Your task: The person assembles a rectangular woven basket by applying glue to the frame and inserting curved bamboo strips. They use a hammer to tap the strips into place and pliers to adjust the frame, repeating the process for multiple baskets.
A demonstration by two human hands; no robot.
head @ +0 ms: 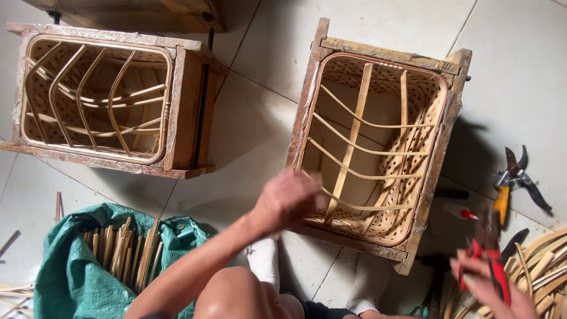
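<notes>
Left hand point(287, 199) hovers loosely curled, holding nothing, over the near-left rim of the wooden frame point(307, 106) w/ a woven basket point(413, 177) inside, approx center. Right hand point(490, 286) at 4 o'clock grips red-handled pruners point(489, 248), above bamboo strips point(546, 266). Yellow-handled shears point(512, 177) lie on the floor at 3 o'clock. Second frame point(183, 112) at 10, green sack point(71, 266) of strips at 8.

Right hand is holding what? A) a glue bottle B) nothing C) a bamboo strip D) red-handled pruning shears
D: the right hand grips red-handled pruning shears above the pile of bamboo strips; the glue bottle lies apart on the floor.
</notes>
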